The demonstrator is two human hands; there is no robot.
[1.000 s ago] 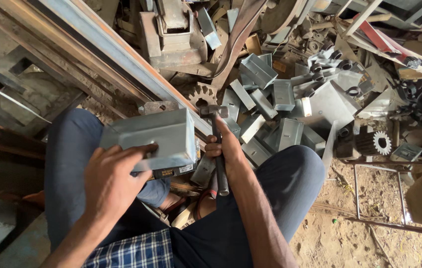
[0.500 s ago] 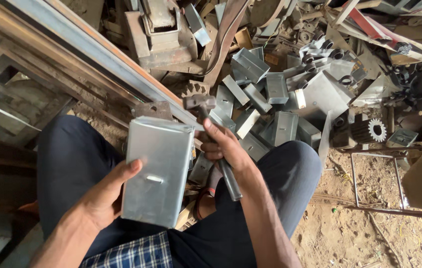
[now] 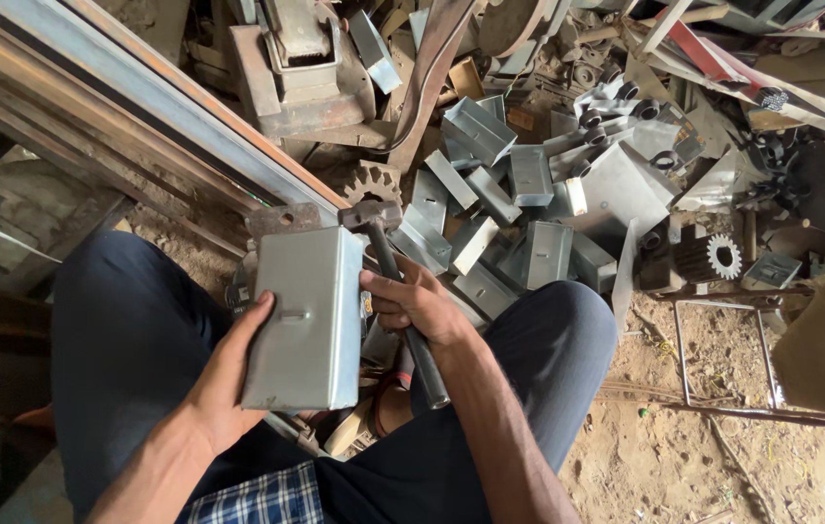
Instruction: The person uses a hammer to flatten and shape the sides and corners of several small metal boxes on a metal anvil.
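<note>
Rotation of the grey folded sheet-metal box (image 3: pixel 304 315) is the main change. One second ago it lay crosswise in front of the person, with its long side horizontal; now it stands lengthwise between the knees, and its broad flat face with a small raised tab looks up at the camera. The left hand (image 3: pixel 228 378) supports it from the left and from below, with the fingers wrapped around the edge and the thumb on the face. The right hand (image 3: pixel 410 303) has stayed closed around the dark handle of the steel hammer (image 3: pixel 388 262), whose head lies just beside the top right corner of the box. I judge that the box is now presented for hammer work. Behind, a pile of similar grey metal boxes (image 3: pixel 519 209) and a toothed gear wheel (image 3: pixel 723 255) lie on the sandy ground.
</note>
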